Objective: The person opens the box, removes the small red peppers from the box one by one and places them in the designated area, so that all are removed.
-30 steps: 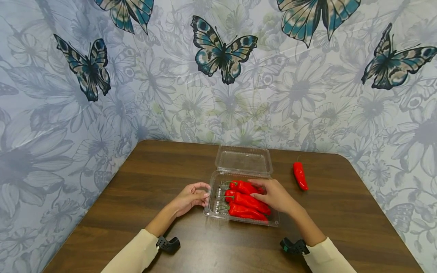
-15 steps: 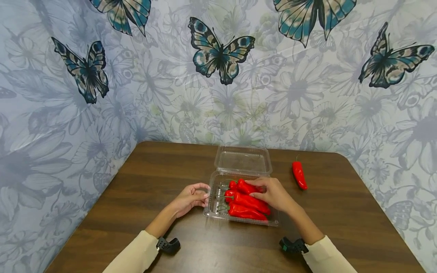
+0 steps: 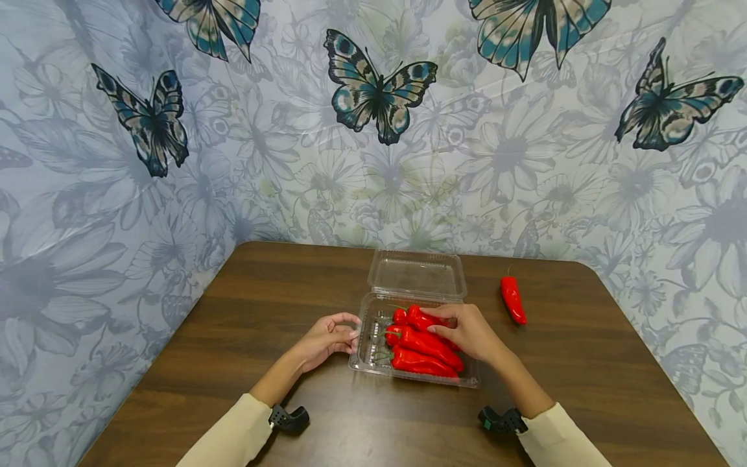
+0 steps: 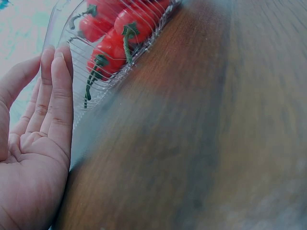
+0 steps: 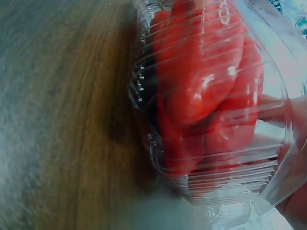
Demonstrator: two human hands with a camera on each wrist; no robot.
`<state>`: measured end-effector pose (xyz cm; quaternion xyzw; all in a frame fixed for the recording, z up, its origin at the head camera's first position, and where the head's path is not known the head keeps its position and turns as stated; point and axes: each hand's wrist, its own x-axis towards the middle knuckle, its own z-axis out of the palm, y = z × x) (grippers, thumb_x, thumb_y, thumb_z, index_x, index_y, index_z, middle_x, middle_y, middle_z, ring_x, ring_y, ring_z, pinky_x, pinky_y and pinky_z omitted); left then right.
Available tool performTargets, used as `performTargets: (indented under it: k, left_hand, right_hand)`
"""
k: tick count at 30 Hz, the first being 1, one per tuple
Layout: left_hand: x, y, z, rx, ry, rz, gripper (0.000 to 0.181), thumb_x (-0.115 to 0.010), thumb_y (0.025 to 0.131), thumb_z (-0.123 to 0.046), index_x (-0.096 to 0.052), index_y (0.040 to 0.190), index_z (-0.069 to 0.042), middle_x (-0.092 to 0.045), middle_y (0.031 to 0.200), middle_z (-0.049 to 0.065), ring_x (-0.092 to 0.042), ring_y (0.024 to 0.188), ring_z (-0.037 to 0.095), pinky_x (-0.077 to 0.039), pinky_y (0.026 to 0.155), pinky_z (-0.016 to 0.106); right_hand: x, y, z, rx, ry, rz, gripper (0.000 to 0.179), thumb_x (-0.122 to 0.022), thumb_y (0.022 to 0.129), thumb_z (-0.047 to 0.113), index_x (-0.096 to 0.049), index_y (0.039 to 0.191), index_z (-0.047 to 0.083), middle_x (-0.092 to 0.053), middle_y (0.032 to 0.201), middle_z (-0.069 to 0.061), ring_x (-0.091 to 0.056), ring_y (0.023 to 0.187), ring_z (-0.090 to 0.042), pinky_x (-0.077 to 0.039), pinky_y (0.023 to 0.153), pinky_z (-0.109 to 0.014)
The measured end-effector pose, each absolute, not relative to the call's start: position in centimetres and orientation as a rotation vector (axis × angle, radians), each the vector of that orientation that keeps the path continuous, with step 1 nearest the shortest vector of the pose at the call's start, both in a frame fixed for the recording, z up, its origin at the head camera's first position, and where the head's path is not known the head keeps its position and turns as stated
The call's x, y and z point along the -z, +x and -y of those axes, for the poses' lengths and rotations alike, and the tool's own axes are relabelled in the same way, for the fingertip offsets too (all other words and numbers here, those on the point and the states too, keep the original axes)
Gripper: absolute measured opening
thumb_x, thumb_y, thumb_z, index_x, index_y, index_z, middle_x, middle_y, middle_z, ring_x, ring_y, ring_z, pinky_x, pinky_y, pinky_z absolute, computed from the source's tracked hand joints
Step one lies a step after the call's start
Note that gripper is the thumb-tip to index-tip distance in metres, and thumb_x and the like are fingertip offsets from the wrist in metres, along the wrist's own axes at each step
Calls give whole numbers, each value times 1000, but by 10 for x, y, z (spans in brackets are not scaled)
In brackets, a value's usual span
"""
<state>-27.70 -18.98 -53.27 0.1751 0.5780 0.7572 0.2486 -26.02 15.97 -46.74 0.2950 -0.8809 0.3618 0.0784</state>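
the top pepper (image 3: 417,319) lies inside the clear container (image 3: 369,347), lower centre of the frame, directly at the fingertips of the right hand (image 3: 474,334). its long axis appears to slant from stem end at left to tip at lower right, the latter hidden by the hand. the pepper is pinched between thumb and fingers, with a narrow gap; firmness cannot be told. the container's left wall is touched by the left hand (image 3: 323,342), fingers nearly straight, unclenched. one loose pepper (image 3: 513,300) is noted at right, near-vertical, stem up, nearer the right hand.
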Motion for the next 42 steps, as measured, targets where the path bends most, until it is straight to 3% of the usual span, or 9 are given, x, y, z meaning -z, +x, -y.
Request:
performTargets:
  k: [10, 19, 24, 35, 42]
  left_hand:
    - [534, -277, 190, -2066, 477, -1571, 23, -60, 99, 2, -58, 121, -5, -72, 81, 3, -69, 73, 13, -60, 70, 25]
    - [534, -276, 190, -2065, 470, -1576, 24, -59, 100, 4, -58, 121, -6, -72, 81, 3, -69, 73, 12, -60, 70, 25]
    - [535, -277, 190, -2063, 475, -1573, 24, -59, 100, 3, -58, 122, -5, -72, 81, 3, -69, 73, 12, -60, 70, 25]
    - [537, -278, 191, -2060, 485, -1571, 23, -58, 100, 3, -59, 121, -7, -72, 82, 2, -69, 74, 12, -59, 71, 24]
    - [537, -278, 190, -2058, 492, -1569, 23, -56, 101, 4, -58, 122, -6, -72, 82, 3, -69, 74, 12, -60, 70, 25]
  right_hand:
    - [465, -261, -161, -1158, 842, 2530, 41, -85, 82, 7, -75, 122, 12, -75, 114, -5, -72, 100, -22, -59, 67, -27]
    - [457, -260, -166, -1182, 808, 2488, 38, -85, 83, 11, -76, 120, 12, -75, 110, -3, -70, 89, -20, -56, 60, -28]
    - [451, -259, -170, -1189, 759, 2480, 38, -85, 83, 13, -76, 120, 14, -76, 106, 0, -60, 78, -19, -52, 58, -27]
    - [440, -261, -185, -1224, 688, 2464, 41, -83, 85, 13, -74, 125, 15, -75, 112, -4, -64, 84, -17, -60, 68, -34]
    - [429, -257, -196, -1317, 597, 2469, 41, -81, 88, 20, -71, 129, 19, -73, 117, -6, -69, 92, -20, -61, 69, -31]
